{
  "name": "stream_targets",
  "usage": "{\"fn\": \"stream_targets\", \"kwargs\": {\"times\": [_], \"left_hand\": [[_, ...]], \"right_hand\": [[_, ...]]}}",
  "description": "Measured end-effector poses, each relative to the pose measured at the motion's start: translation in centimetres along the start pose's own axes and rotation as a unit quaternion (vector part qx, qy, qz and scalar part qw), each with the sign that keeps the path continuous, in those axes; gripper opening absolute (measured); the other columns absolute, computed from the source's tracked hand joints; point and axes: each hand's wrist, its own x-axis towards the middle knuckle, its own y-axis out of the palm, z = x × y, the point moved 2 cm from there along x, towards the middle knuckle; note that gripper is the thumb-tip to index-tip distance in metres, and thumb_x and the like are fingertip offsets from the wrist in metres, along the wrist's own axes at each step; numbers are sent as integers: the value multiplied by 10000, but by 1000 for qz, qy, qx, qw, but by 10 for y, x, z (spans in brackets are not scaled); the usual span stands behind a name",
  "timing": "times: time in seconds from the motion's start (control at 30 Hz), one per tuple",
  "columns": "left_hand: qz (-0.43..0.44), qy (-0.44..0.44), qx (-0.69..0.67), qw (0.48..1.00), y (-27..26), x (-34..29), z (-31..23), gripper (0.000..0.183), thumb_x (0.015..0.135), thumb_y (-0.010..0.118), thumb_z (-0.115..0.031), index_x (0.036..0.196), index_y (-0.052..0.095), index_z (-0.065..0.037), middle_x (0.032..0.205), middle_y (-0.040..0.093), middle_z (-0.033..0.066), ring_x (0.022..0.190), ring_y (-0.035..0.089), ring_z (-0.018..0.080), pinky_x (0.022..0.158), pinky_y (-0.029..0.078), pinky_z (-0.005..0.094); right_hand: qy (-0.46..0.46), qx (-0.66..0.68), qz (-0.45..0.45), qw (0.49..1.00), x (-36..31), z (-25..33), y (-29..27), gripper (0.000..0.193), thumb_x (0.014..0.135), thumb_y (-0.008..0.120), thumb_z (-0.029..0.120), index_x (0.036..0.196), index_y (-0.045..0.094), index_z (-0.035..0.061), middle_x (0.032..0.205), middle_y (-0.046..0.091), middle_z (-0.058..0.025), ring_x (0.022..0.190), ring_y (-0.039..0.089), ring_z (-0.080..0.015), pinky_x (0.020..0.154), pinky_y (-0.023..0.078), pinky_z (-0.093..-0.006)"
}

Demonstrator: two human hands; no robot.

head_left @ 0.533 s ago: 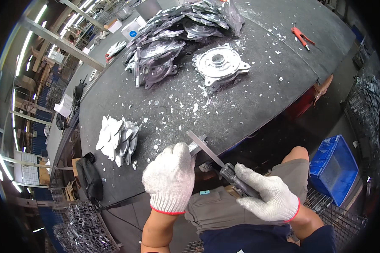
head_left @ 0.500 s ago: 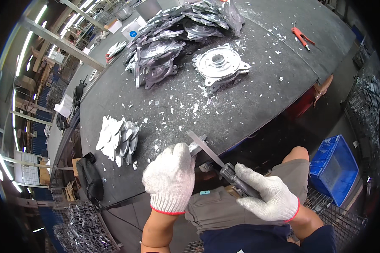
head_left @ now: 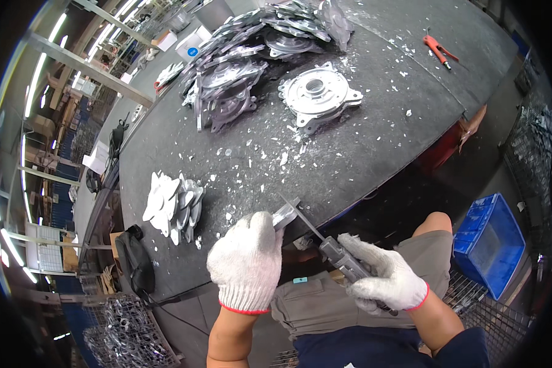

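My left hand (head_left: 246, 264), in a white knit glove with a red cuff edge, is closed around a small silvery metal casting (head_left: 284, 216), whose end sticks out past the fingers over the bench edge. My right hand (head_left: 391, 279), gloved alike, grips the dark grey body of a file (head_left: 343, 257). The file's thin blade slants up and left, crossing the casting's exposed end; it appears to touch it. Left of my left hand, a heap of similar flat, leaf-shaped castings (head_left: 173, 207) lies on the dark bench (head_left: 227, 178).
Beyond, round flanged castings (head_left: 233, 76) are piled up, with a separate stack (head_left: 319, 95) beside them. Metal flakes litter the bench. An orange-handled air blow gun (head_left: 437, 50) lies far right. A blue bin (head_left: 489, 245) stands right of my leg, near wire baskets.
The file has rolled, its blade now showing its narrow edge instead of its broad face. My right hand has turned with it and shifted slightly. My left hand stays nearly in place.
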Motion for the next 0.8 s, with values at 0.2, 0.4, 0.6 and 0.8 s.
{"fn": "stream_targets", "kwargs": {"times": [0.2,0.4,0.6,0.8], "left_hand": [[12,-12,13,1000,1,-2,2,205,906,838,-230,1022,699,-133,877,721,103,785,737,351,674,568,464],[9,-26,13,1000,-3,-1,6,239,910,831,-248,1054,688,-122,859,708,107,778,736,354,668,567,472],[-52,68,-73,994,-31,-2,33,321,926,801,-205,1213,713,-93,1094,793,134,968,775,360,802,616,445],[-18,-33,-127,991,-18,-14,34,226,966,759,-164,1177,741,-86,927,782,144,778,769,362,675,601,442]], "right_hand": [[18,158,65,985,-1,1,-2,860,1015,765,72,1756,327,91,1169,678,-105,705,641,-165,570,527,-334],[-308,-438,-48,843,-3,19,10,796,968,835,209,1668,486,66,1127,740,-166,916,778,-297,838,622,-418],[-148,-581,-115,792,-13,44,47,737,942,850,314,1596,571,122,1055,703,-208,996,745,-427,874,622,-459],[-279,-548,-143,775,-20,40,34,898,790,951,11,1576,529,-87,1420,732,-239,1091,773,-284,974,604,-400]]}}
